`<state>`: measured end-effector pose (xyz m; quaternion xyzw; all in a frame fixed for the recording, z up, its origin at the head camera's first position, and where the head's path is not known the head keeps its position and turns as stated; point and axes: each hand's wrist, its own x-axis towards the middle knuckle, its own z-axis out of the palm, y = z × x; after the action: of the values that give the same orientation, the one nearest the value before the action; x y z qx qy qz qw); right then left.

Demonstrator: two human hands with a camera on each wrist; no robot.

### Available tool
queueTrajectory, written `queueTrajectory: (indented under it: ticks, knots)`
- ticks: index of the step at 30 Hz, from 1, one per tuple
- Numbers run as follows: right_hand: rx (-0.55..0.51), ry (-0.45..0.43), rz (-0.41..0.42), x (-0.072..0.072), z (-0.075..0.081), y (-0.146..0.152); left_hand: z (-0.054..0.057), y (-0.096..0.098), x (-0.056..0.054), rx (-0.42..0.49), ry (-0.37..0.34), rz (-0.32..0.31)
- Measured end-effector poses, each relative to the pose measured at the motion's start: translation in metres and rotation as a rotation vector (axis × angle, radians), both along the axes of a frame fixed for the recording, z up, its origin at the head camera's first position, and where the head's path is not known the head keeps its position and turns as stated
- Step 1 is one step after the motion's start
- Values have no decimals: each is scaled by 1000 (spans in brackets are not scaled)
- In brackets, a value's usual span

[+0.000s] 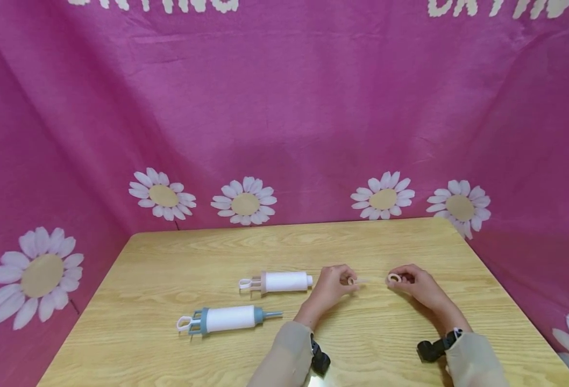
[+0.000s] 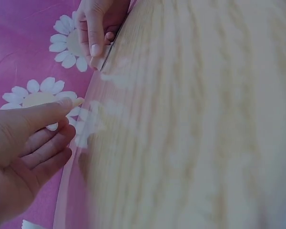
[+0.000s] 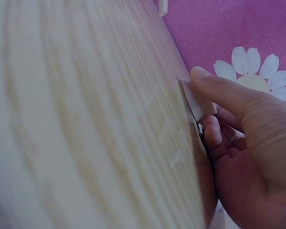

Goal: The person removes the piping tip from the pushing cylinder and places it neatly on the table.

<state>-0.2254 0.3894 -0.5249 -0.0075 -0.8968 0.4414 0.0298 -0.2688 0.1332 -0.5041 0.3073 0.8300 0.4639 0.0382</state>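
My left hand [image 1: 334, 286] pinches a small beige piece with a pale, narrow tip [image 1: 362, 280], a nozzle by its look. In the left wrist view the fingers cover most of the nozzle [image 2: 77, 102]. To the right, my right hand [image 1: 417, 286] grips a beige ring [image 1: 393, 278] between thumb and fingers. The ring [image 3: 202, 100] stands edge-on close over the tabletop in the right wrist view. A small gap separates the two pieces. Left of my left hand lies a white syringe-like press [image 1: 286, 281] with beige fittings and a looped plunger handle.
A second press [image 1: 230, 318] with blue-grey fittings and a thin spout lies nearer, to the left. Everything rests on a wood-grain table [image 1: 192, 258]. A magenta cloth [image 1: 284, 107] with daisies hangs along its back and sides.
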Motion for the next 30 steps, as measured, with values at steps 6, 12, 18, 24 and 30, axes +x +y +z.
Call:
queueTrajectory:
  ticks: [6, 12, 18, 24, 30]
  knots:
    - [1, -1, -5, 0, -3, -3, -5, 1, -3, -134, 54, 38]
    - [-2, -10, -12, 1, -3, -4, -8, 0, -3, -209, 174, 66]
    - [19, 0, -17, 0, -2, -4, -12, -2, -3, -265, 325, 108]
    - [11, 14, -15, 0, -2, -2, -15, -2, -5, -232, 332, 106]
    - [21, -6, -11, 0, -1, -1, -18, 0, -7, -220, 304, 106]
